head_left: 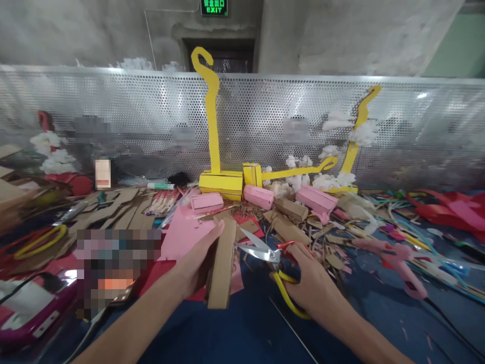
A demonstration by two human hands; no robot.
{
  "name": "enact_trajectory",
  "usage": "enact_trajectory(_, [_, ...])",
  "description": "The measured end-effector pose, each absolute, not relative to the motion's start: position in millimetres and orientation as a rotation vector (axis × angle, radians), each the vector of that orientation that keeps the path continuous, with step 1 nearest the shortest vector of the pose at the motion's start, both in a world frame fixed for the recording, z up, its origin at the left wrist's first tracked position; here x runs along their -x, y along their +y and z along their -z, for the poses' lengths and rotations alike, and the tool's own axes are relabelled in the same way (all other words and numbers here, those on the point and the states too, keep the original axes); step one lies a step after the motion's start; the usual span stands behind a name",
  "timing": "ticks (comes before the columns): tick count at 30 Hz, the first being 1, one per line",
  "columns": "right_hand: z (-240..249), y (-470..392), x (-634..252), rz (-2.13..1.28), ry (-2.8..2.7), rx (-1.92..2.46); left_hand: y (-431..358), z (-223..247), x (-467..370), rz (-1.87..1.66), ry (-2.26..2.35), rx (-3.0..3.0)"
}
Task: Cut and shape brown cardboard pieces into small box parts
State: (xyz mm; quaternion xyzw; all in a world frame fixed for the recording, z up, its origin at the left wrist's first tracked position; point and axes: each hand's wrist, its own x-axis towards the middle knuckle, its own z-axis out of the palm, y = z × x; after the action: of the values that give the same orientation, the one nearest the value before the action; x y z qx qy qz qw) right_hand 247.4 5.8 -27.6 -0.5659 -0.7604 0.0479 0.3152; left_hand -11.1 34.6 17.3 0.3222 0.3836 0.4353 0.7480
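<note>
A: Where is your cardboard piece (223,263)?

B: You have it raised in front of you over the blue worktop (257,333), its long side running toward you, with a pink sheet (185,227) lying behind it.

A: How should it handle for you?

B: It looks folded into a long boxy shape, so expect it to be light and fairly stiff along its length, with dry faces that shouldn't slip. The folded walls would probably dent if you squeezed hard. Your best hold is likely low pressure across the two long sides.

A: And your hands?

B: Your left hand (200,250) is closed around the piece from its left side, thumb up near the far end; you can't tell from here how the fingers sit behind it. Your right hand (308,275) is curled round the red and yellow handles of the scissors (267,253). Their blades stand partly apart, tips pointing at the cardboard's right edge and just beside it; whether they touch, you can't tell.
</note>
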Motion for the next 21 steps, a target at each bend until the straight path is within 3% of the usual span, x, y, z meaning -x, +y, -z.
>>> enact_trajectory(21, [25.7,7.1,-246.7,-0.156,-1.987,1.483,34.8,-17.3,12.6,-0.959,0.812,-0.712])
